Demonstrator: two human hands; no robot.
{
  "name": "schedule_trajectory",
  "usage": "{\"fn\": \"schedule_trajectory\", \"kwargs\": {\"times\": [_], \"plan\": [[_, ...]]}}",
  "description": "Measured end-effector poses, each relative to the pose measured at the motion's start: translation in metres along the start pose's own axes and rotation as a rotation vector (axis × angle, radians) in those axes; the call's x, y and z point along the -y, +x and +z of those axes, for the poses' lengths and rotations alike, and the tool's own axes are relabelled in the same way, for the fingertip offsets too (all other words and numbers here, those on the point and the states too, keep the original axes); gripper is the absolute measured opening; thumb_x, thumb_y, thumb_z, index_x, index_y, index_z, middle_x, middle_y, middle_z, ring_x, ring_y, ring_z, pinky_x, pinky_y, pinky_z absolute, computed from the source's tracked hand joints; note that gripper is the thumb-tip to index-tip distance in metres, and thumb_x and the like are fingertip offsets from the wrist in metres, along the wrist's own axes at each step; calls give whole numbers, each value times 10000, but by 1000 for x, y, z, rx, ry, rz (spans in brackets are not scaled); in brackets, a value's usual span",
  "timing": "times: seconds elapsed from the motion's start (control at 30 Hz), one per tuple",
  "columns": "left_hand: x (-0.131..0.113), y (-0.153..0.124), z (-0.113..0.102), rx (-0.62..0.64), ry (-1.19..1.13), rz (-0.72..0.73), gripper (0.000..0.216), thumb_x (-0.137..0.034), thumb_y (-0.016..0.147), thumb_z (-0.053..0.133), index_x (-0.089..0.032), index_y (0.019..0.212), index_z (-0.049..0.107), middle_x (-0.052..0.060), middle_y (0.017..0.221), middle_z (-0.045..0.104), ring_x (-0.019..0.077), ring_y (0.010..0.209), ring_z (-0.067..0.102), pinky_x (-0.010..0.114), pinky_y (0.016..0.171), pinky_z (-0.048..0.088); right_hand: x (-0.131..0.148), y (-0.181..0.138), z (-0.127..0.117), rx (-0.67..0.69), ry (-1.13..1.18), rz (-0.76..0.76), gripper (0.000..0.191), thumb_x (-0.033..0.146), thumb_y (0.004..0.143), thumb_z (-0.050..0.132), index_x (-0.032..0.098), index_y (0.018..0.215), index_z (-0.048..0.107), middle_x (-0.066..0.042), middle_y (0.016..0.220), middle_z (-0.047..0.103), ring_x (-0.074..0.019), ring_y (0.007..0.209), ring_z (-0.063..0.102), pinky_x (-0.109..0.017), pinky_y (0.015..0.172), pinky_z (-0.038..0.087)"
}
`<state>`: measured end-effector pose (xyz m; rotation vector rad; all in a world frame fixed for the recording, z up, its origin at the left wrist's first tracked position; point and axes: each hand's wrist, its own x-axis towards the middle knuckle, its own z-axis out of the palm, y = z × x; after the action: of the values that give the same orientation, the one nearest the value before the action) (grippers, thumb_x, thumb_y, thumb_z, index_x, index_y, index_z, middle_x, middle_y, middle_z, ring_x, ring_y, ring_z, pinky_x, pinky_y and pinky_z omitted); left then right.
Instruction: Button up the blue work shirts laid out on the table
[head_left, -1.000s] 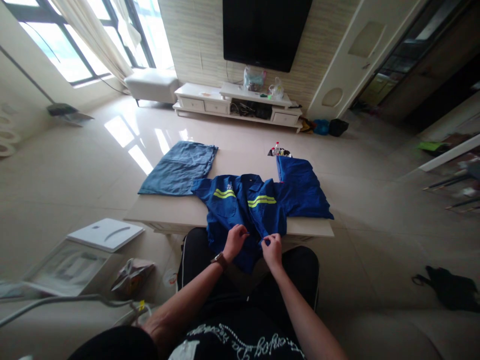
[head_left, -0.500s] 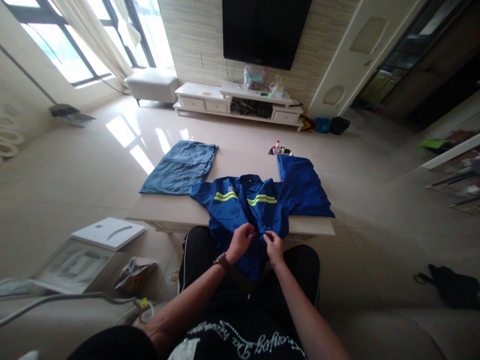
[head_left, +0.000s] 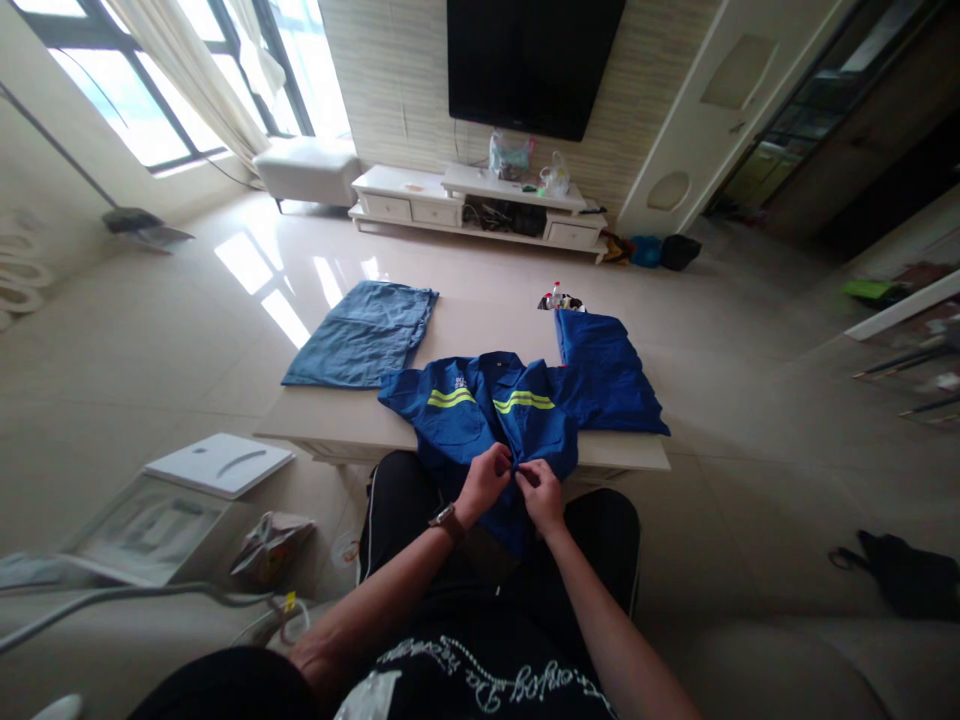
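A blue work jacket (head_left: pixel 457 425) with yellow reflective stripes lies front side up, its collar away from me and its lower part hanging over the table edge onto my lap. My left hand (head_left: pixel 487 478) pinches one front edge of it near the middle. Fingers closed, my right hand (head_left: pixel 538 490) grips the opposite front edge. The fingertips of both hands meet at the jacket's front opening; any button between them is too small to make out.
On the low table (head_left: pixel 345 420) lie folded light-blue cloth (head_left: pixel 360 335) at the left and folded dark-blue cloth (head_left: pixel 611 375) at the right. A white box (head_left: pixel 217 465) stands on the left. Farther off is a TV cabinet (head_left: pixel 427 200).
My hands have come together, the right one moving left, so the two front edges of the jacket now meet at my fingertips.
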<state>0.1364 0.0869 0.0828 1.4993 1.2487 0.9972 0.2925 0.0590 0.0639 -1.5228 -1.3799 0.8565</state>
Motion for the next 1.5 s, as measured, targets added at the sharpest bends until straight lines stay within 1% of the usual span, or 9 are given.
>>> {"fn": "schedule_trajectory", "kwargs": {"times": [0.17, 0.47, 0.6, 0.73, 0.87, 1.07, 1.2, 1.33, 1.5], "plan": [[3, -1, -4, 21, 26, 33, 295, -44, 756, 578, -202, 1001, 619, -25, 822, 669, 107, 735, 622, 219, 711, 477, 2, 3, -2, 45, -2, -35, 241, 361, 894, 578, 190, 918, 746, -69, 941, 684, -202, 901, 653, -322, 826, 526], [-3, -6, -11, 57, 170, 140, 165, -79, 826, 520, -204, 887, 608, 10, 856, 669, 130, 775, 599, 245, 744, 458, 4, 10, -1, 114, -52, -14, 180, 350, 820, 644, 197, 839, 736, -33, 829, 660, -171, 721, 609, -299, 702, 504], [2, -6, -10, 11, 52, 39, 165, -80, 790, 550, -206, 886, 598, -9, 826, 674, 120, 765, 619, 235, 744, 477, 13, 9, 2, 138, -86, -73, 156, 320, 860, 616, 200, 839, 714, -38, 852, 640, -173, 749, 608, -299, 718, 508], [13, -4, -3, -67, -250, -142, 192, -144, 765, 650, -203, 929, 571, 2, 825, 714, 143, 801, 698, 247, 752, 527, 18, 6, 5, 140, -174, -162, 145, 269, 909, 560, 208, 829, 663, -42, 874, 600, -183, 809, 600, -307, 768, 501], [24, 0, 1, -39, -412, -229, 230, -150, 705, 707, -175, 911, 608, 30, 827, 733, 150, 783, 706, 242, 723, 527, 15, 4, 8, 116, -217, -209, 142, 240, 939, 505, 215, 887, 634, -56, 936, 594, -197, 884, 603, -324, 833, 495], [36, -1, 2, 12, -277, -142, 139, -145, 742, 658, -146, 873, 704, 29, 809, 716, 126, 748, 655, 243, 730, 510, 9, 6, 10, 74, -192, -221, 116, 207, 918, 488, 214, 867, 591, -56, 925, 576, -193, 865, 587, -324, 824, 498], [37, -3, 8, -12, -237, -95, 129, -150, 780, 633, -167, 901, 672, 6, 811, 691, 115, 751, 636, 232, 735, 498, 5, 6, 11, 57, -165, -200, 111, 210, 918, 482, 218, 865, 579, -57, 918, 568, -200, 889, 587, -327, 839, 499], [38, -4, 10, 4, -246, -74, 242, -136, 778, 634, -195, 1012, 621, -15, 841, 677, 115, 777, 648, 223, 739, 501, 1, 6, 11, 91, -135, -172, 112, 235, 930, 489, 218, 857, 572, -52, 914, 562, -194, 874, 580, -318, 824, 499], [37, -4, 6, 8, -155, -90, 225, -120, 770, 623, -198, 981, 610, -16, 842, 677, 119, 778, 645, 224, 735, 492, -3, 4, 10, 89, -118, -149, 111, 262, 933, 507, 217, 860, 577, -51, 914, 563, -196, 883, 582, -322, 827, 504]]}}
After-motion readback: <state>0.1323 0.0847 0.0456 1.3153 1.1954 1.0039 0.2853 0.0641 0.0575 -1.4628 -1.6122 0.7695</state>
